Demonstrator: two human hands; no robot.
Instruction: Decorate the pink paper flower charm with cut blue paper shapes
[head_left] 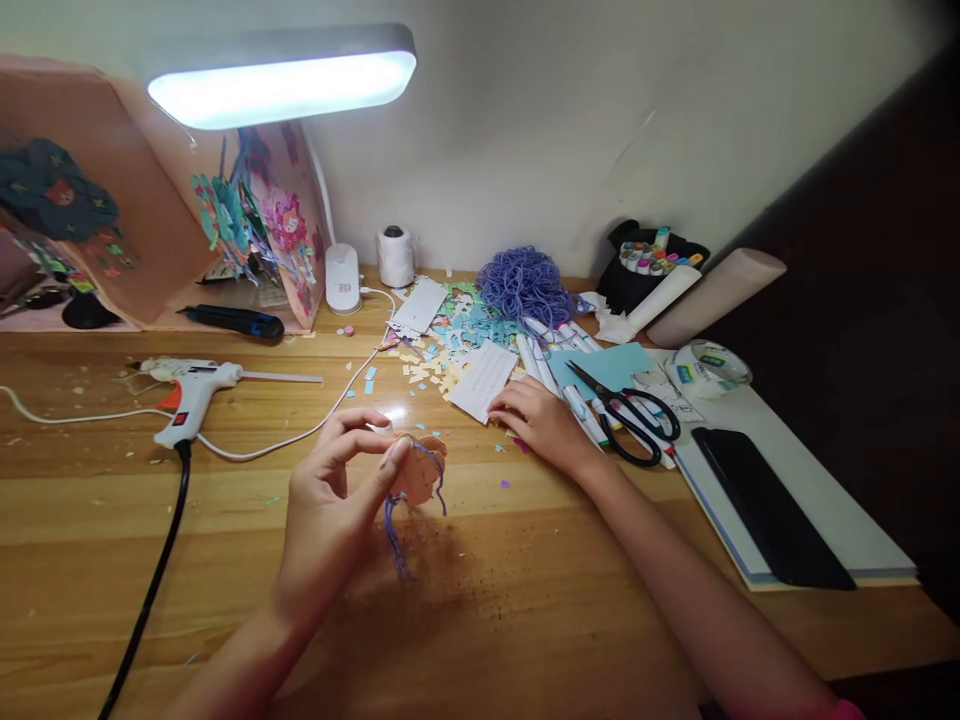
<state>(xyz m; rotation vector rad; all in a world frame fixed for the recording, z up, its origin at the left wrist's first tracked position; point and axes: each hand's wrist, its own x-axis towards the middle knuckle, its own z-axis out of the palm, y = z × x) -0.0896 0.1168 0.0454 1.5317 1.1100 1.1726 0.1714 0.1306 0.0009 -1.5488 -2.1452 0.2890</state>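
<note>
My left hand [341, 490] pinches a small peach paper cutout [424, 475] between thumb and fingers, raised over the wooden table. Purple yarn [394, 540] hangs from the cutout, with another strand across its right side. To the right, my right hand [540, 425] rests low on the table, its fingertips at the lower corner of a white card with writing [484, 378]. Those fingers are bent close together, and whether they grip the card cannot be made out. Black-handled scissors [626, 415] lie on markers [581, 412] just right of that hand.
A glue gun [195, 390] with its cable lies at left, near a black cutter [236, 321]. Paper scraps [480, 325], a purple yarn pile [529, 285] and a marker holder [630, 280] are at the back. Paper sheets [847, 530] lie right, below a tape roll [709, 368]. A lamp [285, 85] hangs above.
</note>
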